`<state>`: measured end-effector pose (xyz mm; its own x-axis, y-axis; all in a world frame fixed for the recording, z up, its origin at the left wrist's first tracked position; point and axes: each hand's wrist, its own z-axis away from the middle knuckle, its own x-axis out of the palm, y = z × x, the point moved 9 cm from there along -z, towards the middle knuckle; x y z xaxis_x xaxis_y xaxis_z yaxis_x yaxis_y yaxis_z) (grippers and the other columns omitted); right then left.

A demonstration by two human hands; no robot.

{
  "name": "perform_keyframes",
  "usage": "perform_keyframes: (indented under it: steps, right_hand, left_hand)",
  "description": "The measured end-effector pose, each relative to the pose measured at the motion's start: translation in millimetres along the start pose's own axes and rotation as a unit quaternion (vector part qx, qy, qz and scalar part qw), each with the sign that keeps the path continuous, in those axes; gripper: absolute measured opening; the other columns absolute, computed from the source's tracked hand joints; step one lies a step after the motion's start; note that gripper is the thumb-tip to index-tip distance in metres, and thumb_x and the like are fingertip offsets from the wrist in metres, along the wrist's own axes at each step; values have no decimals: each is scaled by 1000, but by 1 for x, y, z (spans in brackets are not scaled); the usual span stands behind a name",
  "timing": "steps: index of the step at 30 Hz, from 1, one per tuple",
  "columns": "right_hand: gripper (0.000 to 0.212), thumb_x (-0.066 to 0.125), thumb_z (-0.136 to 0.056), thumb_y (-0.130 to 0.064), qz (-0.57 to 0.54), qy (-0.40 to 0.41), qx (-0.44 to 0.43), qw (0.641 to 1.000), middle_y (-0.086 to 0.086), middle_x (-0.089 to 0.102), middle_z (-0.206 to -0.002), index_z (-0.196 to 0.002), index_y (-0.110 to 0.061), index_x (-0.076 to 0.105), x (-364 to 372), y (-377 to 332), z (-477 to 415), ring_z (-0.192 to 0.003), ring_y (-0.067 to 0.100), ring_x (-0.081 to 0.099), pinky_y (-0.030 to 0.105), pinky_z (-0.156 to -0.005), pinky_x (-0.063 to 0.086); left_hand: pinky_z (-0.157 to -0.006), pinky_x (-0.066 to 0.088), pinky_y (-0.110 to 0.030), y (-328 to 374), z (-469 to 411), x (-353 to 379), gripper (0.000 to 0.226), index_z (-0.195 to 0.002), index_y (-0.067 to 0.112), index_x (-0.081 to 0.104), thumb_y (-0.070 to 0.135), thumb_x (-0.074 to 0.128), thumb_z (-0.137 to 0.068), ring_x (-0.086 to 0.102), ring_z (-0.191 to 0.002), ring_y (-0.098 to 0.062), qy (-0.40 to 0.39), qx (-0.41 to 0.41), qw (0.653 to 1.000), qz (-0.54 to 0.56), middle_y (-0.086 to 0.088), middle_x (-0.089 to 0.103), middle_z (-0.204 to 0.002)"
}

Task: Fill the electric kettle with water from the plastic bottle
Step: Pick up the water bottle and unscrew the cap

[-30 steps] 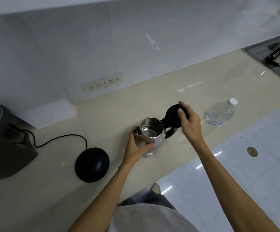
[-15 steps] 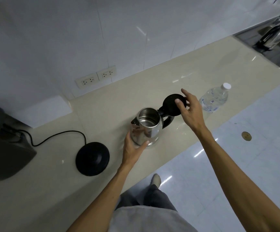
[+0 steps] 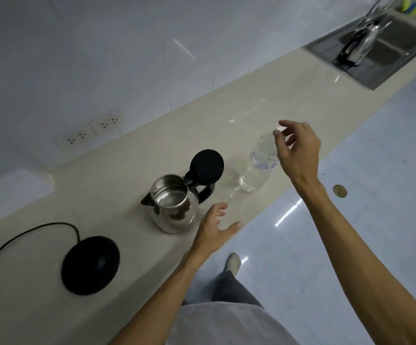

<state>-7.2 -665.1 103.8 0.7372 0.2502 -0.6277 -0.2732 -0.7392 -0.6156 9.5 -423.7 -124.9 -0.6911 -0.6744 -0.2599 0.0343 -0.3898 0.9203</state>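
Bottle (image 3: 256, 168) upright on counter (image 3: 264, 95), right of open kettle (image 3: 174, 205); right hand (image 3: 297, 150) nearest, fingers spread at cap; left hand (image 3: 214, 230) open, empty.

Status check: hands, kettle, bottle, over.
Both hands empty: right hand open at plastic bottle top, left hand open beside kettle. Kettle lid up. Path clear.

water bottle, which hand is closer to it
Right. The right hand hovers open at the water bottle top, beside its cap. The left hand is lower down, by the kettle.
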Motion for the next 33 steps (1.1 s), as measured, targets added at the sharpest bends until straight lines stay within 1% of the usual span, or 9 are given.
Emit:
perform_keyframes:
  steps: [3, 6, 8, 13, 19, 24, 27, 30, 33]
  right_hand:
    - [40, 67, -96, -44, 37, -44, 7, 998, 8, 67, -102, -123, -14, 69, -4, 29, -28, -67, 18, 61, 31, -75, 52]
    - [52, 62, -92, -61, 71, -115, -24, 991, 5, 67, -98, -119, -17, 72, 4, 46, -48, -65, 15, 58, 36, -76, 56]
    - [54, 63, -91, -63, 66, -135, -62, 987, 4, 69, -91, -109, -14, 76, 8, 50, -58, -62, 14, 56, 38, -70, 57]
    - [61, 61, -84, -72, 84, -190, -127, 970, 0, 66, -76, -86, -12, 74, 18, 45, -65, -59, 18, 58, 34, -55, 51]
    - [44, 69, -92, -48, 56, -248, -201, 946, 4, 57, -73, -82, -6, 64, 29, 41, -68, -58, 25, 53, 39, -53, 49]
    - [39, 55, -100, -42, 52, -351, -295, 887, 6, 56, -94, -106, -6, 69, 33, 33, -66, -66, 27, 58, 43, -61, 53]
    - [27, 66, -98, -16, 48, -405, -347, 845, 10, 61, -108, -122, -7, 70, 35, 28, -68, -82, 31, 63, 44, -70, 56]
    - [44, 68, -88, 10, 53, -421, -390, 817, 9, 65, -119, -125, -13, 72, 35, 23, -66, -91, 30, 58, 39, -71, 55]
    - [55, 62, -82, 21, 38, -432, -399, 808, 6, 67, -121, -124, -14, 73, 35, 22, -66, -92, 29, 56, 36, -69, 55]
  left_hand:
    - [-118, 38, -27, 49, -40, 35, 96, -161, 27, 32, 42, 88, -84, 38, -149, -8, -1, 48, 998, -36, 9, 38, -163]
    - [-120, 33, -30, 86, -83, 52, 122, -168, 19, 15, 38, 94, -77, 27, -158, -14, 34, 61, 997, -28, 2, 25, -173]
    - [-122, 35, -35, 105, -108, 57, 129, -168, 19, 14, 36, 98, -72, 28, -158, -15, 51, 67, 996, -11, -1, 26, -173]
    - [-115, 43, -27, 132, -151, 65, 125, -162, 20, 31, 39, 103, -61, 44, -149, -10, 74, 124, 989, -10, 4, 46, -162]
    - [-92, 46, -5, 134, -162, 64, 98, -145, 26, 47, 35, 101, -64, 57, -116, 19, 104, 118, 987, -15, 26, 60, -130]
    - [-93, 55, -19, 129, -165, 66, 95, -144, 28, 46, 39, 98, -65, 59, -114, 14, 104, 116, 987, -28, 33, 58, -126]
    - [-97, 55, -20, 130, -167, 65, 96, -144, 30, 45, 42, 97, -65, 57, -117, 15, 107, 116, 987, -38, 39, 56, -127]
    - [-92, 49, -6, 129, -167, 64, 96, -143, 37, 44, 38, 100, -65, 54, -114, 21, 109, 106, 987, -45, 44, 55, -124]
    - [-89, 49, -5, 129, -167, 63, 98, -145, 32, 45, 36, 101, -65, 54, -111, 21, 108, 103, 988, -43, 36, 55, -124]
